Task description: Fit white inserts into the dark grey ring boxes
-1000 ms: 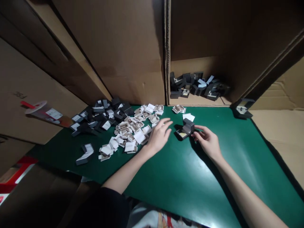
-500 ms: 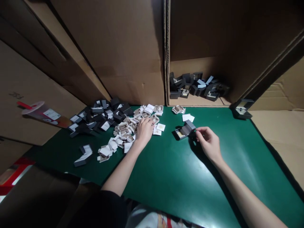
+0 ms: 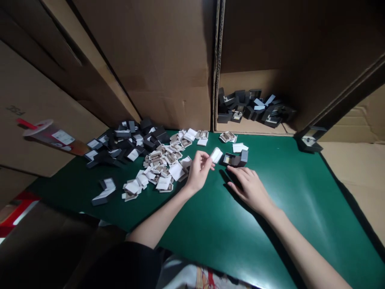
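Observation:
My left hand [image 3: 199,171] pinches a small white card insert [image 3: 216,155] between thumb and fingers, lifted above the table. Just right of it, a small dark box [image 3: 239,159] lies with its lid open on the green table [image 3: 210,224]. My right hand [image 3: 248,186] is at the near side of that box with fingers stretched out and apart; whether a fingertip touches the box I cannot tell. A heap of white and grey-brown card inserts [image 3: 162,160] spreads to the left of my left hand.
Dark boxes [image 3: 129,140] are piled at the back left, and one open box [image 3: 104,192] lies nearer. A cardboard carton [image 3: 249,127] holds more dark boxes [image 3: 255,106]. White cards [image 3: 240,147] and inserts [image 3: 227,137] lie before it. A drink cup [image 3: 54,136] leans at the left.
My left hand has come off the insert heap and moved right, now holding a white insert. My right hand has shifted left along the open box, its fingers spreading from a pinch.

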Tool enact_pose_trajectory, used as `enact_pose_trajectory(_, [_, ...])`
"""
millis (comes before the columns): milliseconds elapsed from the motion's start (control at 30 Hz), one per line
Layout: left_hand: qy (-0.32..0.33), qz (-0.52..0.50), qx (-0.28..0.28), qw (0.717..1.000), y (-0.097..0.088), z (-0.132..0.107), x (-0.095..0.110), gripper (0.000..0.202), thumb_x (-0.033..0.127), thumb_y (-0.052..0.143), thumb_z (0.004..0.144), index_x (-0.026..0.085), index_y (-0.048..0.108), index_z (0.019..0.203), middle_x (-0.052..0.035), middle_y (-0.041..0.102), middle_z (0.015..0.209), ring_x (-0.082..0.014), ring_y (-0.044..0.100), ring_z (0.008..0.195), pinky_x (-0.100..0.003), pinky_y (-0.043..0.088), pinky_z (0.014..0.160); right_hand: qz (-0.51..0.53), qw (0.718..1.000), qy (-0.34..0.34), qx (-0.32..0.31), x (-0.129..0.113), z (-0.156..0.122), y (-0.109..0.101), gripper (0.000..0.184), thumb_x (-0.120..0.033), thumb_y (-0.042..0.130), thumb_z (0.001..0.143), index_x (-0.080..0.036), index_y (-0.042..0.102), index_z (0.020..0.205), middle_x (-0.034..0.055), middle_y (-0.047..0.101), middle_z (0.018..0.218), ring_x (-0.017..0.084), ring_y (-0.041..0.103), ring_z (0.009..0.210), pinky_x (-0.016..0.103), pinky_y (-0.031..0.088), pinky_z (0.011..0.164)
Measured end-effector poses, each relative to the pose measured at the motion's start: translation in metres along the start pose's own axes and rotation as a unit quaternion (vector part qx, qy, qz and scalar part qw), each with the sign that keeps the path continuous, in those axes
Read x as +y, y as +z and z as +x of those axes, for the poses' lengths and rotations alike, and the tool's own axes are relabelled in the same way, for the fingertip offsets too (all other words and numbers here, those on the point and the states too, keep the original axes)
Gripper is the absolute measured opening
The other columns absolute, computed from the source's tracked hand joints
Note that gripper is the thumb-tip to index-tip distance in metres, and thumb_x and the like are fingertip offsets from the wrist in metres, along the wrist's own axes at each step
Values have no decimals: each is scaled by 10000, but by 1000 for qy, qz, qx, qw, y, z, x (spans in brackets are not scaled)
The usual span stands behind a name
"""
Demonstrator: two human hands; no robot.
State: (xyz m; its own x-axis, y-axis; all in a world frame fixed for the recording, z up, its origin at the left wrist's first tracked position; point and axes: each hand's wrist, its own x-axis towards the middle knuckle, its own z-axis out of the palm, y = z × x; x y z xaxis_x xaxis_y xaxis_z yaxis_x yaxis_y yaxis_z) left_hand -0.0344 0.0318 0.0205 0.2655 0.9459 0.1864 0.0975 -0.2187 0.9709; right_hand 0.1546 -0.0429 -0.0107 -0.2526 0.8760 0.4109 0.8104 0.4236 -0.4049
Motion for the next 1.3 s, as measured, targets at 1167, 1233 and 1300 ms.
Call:
enact_pose_trajectory(1167, [-36,-185,-118,975,34,-21,-20,228,158,621,745,173,536,955,-39,596,915,-146,600,873,-265,481,786,174,976,58,117,-5,0,-15,224,-300,600,843,-229,569,1053,81,636,1068,222,607,1010,369,500,866])
enact_pose_trajectory(1233, [29,-91,-105,990,33,-23,-19,208,99,528,772,177,548,964,-44,586,937,-140,590,855,-269,484,781,166,978,49,119,-3,0,-18,225,-300,615,823,-227,572,1031,74,648,1011,222,619,960,363,507,833])
enact_pose_trajectory(1300, [103,23,-84,991,31,-23,-16,262,51,458,783,185,563,981,-54,574,978,-155,579,902,-294,487,814,157,978,42,131,0,0,-23,220,-291,625,809,-226,577,1015,70,652,995,220,621,940,362,505,831])
